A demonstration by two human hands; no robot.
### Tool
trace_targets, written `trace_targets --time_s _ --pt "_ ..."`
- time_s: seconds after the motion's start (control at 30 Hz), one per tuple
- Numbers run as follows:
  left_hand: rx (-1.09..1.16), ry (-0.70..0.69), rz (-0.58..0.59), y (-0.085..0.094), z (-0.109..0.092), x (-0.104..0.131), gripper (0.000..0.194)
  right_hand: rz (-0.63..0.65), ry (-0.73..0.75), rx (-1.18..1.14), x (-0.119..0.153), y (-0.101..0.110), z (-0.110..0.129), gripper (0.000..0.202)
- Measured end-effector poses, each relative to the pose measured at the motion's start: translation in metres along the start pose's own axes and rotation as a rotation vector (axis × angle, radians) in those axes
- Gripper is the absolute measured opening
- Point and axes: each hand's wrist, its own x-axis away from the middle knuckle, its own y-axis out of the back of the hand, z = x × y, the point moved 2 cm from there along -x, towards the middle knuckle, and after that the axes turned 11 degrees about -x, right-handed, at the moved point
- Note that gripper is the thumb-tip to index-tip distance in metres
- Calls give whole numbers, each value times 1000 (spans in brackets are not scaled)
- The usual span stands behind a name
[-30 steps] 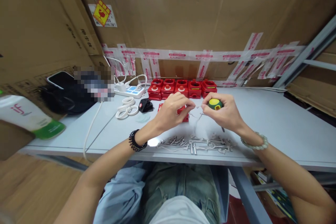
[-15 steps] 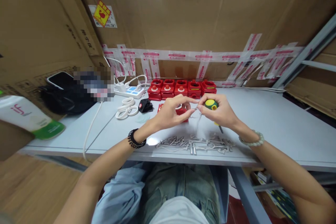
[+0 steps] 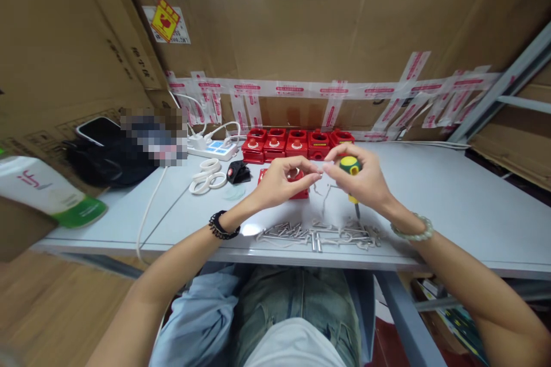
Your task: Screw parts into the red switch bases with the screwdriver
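My left hand point(image 3: 286, 182) pinches something tiny between thumb and fingertips, too small to name, in front of a red box point(image 3: 300, 190) that it partly hides. My right hand point(image 3: 359, 176) holds a screwdriver point(image 3: 350, 165) with a green and yellow handle against the palm, its shaft pointing down to the table. The thumb and index finger of that hand are close to the left fingertips. A thin pale string point(image 3: 327, 198) hangs below the fingers. Nearer the front edge lie many small metal pins point(image 3: 293, 230) and pieces with white cords point(image 3: 353, 235).
Several red boxes point(image 3: 275, 146) stand in a row at the back, beside a white power strip point(image 3: 217, 150). White-handled scissors point(image 3: 208, 178) and a black item point(image 3: 239, 172) lie left of my hands. A white-green tube point(image 3: 47, 192) and black bag point(image 3: 107, 155) are far left.
The fingertips of my right hand have lifted and opened slightly. The screwdriver has turned more upright, and more of the string shows below.
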Motion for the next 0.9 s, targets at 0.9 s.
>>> trace_targets --time_s 0.9 --pt "667 346 -116 4 22 -5 27 -456 116 -302 -15 39 13 22"
